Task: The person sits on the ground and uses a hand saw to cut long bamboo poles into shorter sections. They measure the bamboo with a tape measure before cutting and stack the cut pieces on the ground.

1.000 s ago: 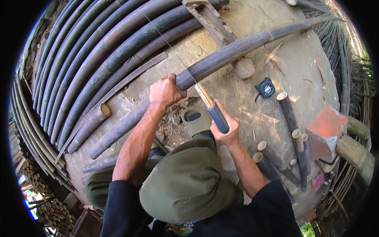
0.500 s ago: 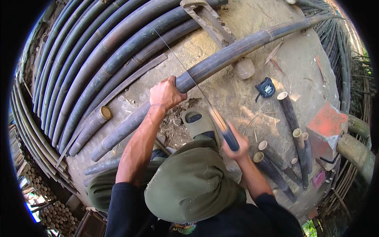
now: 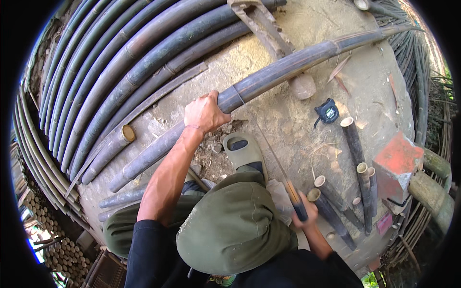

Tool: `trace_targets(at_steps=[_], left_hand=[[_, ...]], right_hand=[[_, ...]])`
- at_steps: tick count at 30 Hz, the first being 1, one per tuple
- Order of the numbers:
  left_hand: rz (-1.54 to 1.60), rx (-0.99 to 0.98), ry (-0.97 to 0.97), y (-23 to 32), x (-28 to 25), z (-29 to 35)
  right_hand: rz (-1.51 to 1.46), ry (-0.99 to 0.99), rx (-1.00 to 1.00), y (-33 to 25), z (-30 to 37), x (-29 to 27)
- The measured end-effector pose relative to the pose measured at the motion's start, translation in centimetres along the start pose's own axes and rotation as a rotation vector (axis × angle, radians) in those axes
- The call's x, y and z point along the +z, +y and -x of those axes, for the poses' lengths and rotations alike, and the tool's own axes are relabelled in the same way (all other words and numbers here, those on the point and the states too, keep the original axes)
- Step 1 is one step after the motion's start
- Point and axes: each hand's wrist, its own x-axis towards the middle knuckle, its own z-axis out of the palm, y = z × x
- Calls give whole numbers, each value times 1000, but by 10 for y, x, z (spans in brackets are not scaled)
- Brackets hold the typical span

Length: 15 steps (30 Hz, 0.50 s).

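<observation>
A long dark bamboo pole slants from the lower left to the upper right, resting on a stone and against a wooden frame. My left hand is wrapped round the pole, pressing it down. In my right hand is the handle of a saw with a long thin blade. The blade crosses the pole just right of my left hand; I cannot tell how deep it sits in the bamboo. My sandalled foot stands below the pole.
Several long bamboo poles lie side by side at the upper left, near a short cut piece. A dark tape measure lies on the ground. Cut bamboo lengths and a red-topped block are at the right.
My right hand has pulled the saw back, down and to the right, so less blade shows beyond the pole. My left hand keeps its grip on the pole.
</observation>
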Motion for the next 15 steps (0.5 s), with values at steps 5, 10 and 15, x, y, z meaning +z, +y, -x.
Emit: trace_targets(at_steps=[5,10,15], left_hand=[[16,-16,9,10,-5,-8],[9,-24,-37,9,-2,0],[5,9,35,-2,8,-2]], right_hand=[[-19,19,15,25,-40,28],[-93,97,3,-3,-108,57],[-2,32,25,-6,29,-14]])
